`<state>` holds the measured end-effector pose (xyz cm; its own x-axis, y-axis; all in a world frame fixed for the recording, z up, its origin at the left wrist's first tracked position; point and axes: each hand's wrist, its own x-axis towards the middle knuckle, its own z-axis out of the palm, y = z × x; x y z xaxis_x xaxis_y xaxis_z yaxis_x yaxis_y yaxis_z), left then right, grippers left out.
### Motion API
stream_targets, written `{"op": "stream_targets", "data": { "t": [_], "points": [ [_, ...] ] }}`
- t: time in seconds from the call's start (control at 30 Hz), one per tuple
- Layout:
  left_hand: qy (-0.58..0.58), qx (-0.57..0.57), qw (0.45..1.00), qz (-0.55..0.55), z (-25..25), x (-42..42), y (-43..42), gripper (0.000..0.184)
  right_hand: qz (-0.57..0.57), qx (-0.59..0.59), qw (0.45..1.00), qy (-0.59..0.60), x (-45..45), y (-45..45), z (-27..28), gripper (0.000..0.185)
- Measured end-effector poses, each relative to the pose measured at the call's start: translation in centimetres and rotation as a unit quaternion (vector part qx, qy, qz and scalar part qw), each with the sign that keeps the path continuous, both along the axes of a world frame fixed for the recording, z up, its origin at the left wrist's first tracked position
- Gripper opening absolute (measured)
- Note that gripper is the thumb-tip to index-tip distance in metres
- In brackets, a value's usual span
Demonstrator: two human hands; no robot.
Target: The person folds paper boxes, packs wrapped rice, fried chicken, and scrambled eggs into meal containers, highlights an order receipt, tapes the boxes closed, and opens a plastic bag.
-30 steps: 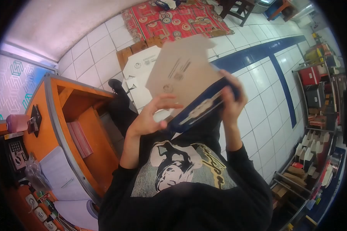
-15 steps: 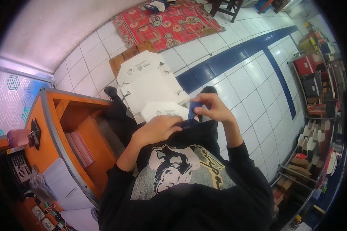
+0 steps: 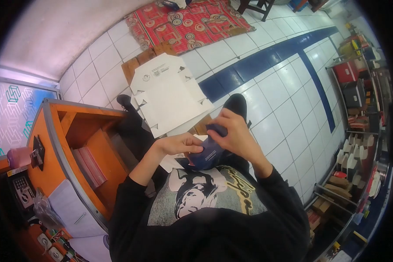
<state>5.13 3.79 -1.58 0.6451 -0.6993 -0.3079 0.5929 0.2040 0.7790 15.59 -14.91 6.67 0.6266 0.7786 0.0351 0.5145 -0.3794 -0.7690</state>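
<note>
1 blue carton (image 3: 209,156), visible part slants up-rt; L hand (image 3: 180,144), R hand (image 3: 234,132) clamped on.

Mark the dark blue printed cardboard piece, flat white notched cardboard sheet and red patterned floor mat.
Dark blue printed cardboard piece (image 3: 209,154): head view, printed face.
Flat white notched cardboard sheet (image 3: 169,99): head view, bare central panel.
Red patterned floor mat (image 3: 188,27): head view, middle of its surface.

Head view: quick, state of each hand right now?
Left hand: closed, holding the dark blue cardboard between thumb and fingers.
Right hand: closed, holding the dark blue cardboard at its upper end.
</note>
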Motion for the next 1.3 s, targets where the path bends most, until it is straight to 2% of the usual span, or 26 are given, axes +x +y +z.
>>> {"op": "stream_targets", "data": {
  "t": [0.07, 0.1, 0.17, 0.23, 0.27, 0.3, 0.33, 0.37, 0.43, 0.5, 0.53, 0.6, 0.63, 0.67, 0.73, 0.77, 0.83, 0.9, 0.97, 1.0, 1.03, 1.1, 1.13, 1.17, 1.23, 1.3],
  "points": [
    [-0.006, 0.001, 1.000, 0.014, -0.1, -0.4, -0.5, 0.037, 0.077, -0.035, 0.996, -0.010, -0.1, -0.2, -0.4, 0.020],
    [-0.013, 0.004, 1.000, 0.024, -0.1, -0.5, -0.8, 0.038, 0.077, -0.035, 0.996, -0.009, 0.2, -0.2, -0.3, 0.020],
    [-0.045, 0.023, 0.998, 0.032, -0.2, -0.6, -1.2, 0.038, 0.245, -0.069, 0.963, 0.088, 1.2, -0.3, -0.1, 0.018],
    [-0.076, 0.043, 0.995, 0.041, -0.5, -0.7, -1.6, 0.038, 0.250, -0.055, 0.965, 0.060, 1.7, -0.6, -0.8, 0.022],
    [-0.099, 0.047, 0.987, 0.114, -0.9, -0.8, -1.8, 0.036, 0.255, -0.041, 0.965, 0.031, 1.8, -0.7, -1.0, 0.027],
    [-0.122, 0.050, 0.974, 0.186, -1.1, -0.8, -1.9, 0.034, 0.256, -0.041, 0.965, 0.030, 1.4, -0.2, -0.3, 0.027],
    [-0.062, 0.030, 0.969, 0.239, -0.7, -0.4, -1.2, 0.032, 0.140, -0.007, 0.984, -0.111, 0.7, 0.8, 0.9, 0.033],
    [-0.002, 0.010, 0.957, 0.292, 0.0, 0.1, -0.4, 0.029, 0.102, 0.029, 0.981, -0.160, 0.6, 1.1, 0.8, 0.039],
    [0.036, -0.038, 0.872, 0.487, 1.8, 1.1, -0.1, 0.032, 0.014, 0.096, 0.962, -0.255, 0.5, 1.7, 0.6, 0.052],
    [-0.001, -0.031, 0.820, 0.572, 3.9, 1.8, -0.3, 0.032, 0.023, 0.165, 0.964, -0.205, -0.7, 2.0, -1.4, 0.054],
    [-0.004, -0.030, 0.820, 0.572, 4.5, 2.0, -0.7, 0.032, 0.027, 0.178, 0.960, -0.213, -1.1, 2.7, -2.0, 0.058],
    [-0.053, 0.070, 0.791, 0.606, 5.2, 2.1, -1.5, 0.031, 0.023, 0.189, 0.960, -0.205, -1.3, 3.5, -2.6, 0.054],
    [-0.053, 0.070, 0.790, 0.606, 5.3, 2.1, -1.6, 0.031, 0.017, 0.204, 0.955, -0.213, -0.9, 3.8, -2.8, 0.051],
    [-0.072, 0.052, 0.770, 0.632, 5.4, 2.3, -1.4, 0.030, 0.018, 0.206, 0.955, -0.213, -0.3, 3.8, -3.1, 0.051],
    [-0.096, -0.022, 0.731, 0.675, 6.1, 2.6, -0.9, 0.028, 0.086, 0.303, 0.904, -0.289, 0.8, 3.4, -3.5, 0.045],
    [-0.098, -0.022, 0.729, 0.677, 5.9, 2.7, -0.8, 0.028, 0.088, 0.304, 0.903, -0.290, 0.7, 3.3, -3.5, 0.045],
    [-0.104, -0.086, 0.724, 0.676, 5.4, 3.0, -1.1, 0.027, -0.006, 0.420, 0.886, -0.195, 0.1, 3.2, -2.9, 0.039],
    [-0.091, -0.130, 0.734, 0.661, 5.5, 2.8, -2.3, 0.025, -0.017, 0.433, 0.881, -0.189, 0.3, 3.5, -1.6, 0.036],
    [-0.112, -0.084, 0.713, 0.687, 4.9, 2.7, -3.2, 0.029, 0.035, 0.313, 0.883, -0.347, 1.0, 3.6, 0.7, 0.036],
    [-0.131, -0.062, 0.715, 0.684, 4.7, 2.5, -3.2, 0.030, 0.051, 0.279, 0.887, -0.366, 1.1, 3.7, 1.3, 0.037],
    [-0.130, -0.062, 0.716, 0.683, 4.7, 2.3, -3.1, 0.030, 0.050, 0.278, 0.887, -0.366, 1.3, 3.6, 1.6, 0.037],
    [-0.257, 0.060, 0.705, 0.658, 5.2, 1.8, -3.0, 0.030, 0.105, 0.209, 0.891, -0.388, 1.8, 3.4, 1.8, 0.035],
    [-0.245, 0.072, 0.680, 0.688, 6.2, 2.1, -3.2, 0.029, 0.130, 0.202, 0.898, -0.369, 2.1, 3.2, 2.1, 0.034],
    [-0.245, 0.073, 0.679, 0.689, 6.2, 1.8, -2.9, 0.029, 0.131, 0.203, 0.897, -0.369, 2.5, 2.9, 2.3, 0.034],
    [-0.268, 0.144, 0.696, 0.651, 6.1, 1.3, -2.5, 0.025, 0.228, 0.166, 0.899, -0.335, 3.1, 2.4, 2.8, 0.035],
    [-0.273, 0.181, 0.692, 0.644, 6.2, 1.3, -3.0, 0.022, 0.221, 0.176, 0.903, -0.322, 3.2, 2.5, 3.3, 0.035]
  ]
}}
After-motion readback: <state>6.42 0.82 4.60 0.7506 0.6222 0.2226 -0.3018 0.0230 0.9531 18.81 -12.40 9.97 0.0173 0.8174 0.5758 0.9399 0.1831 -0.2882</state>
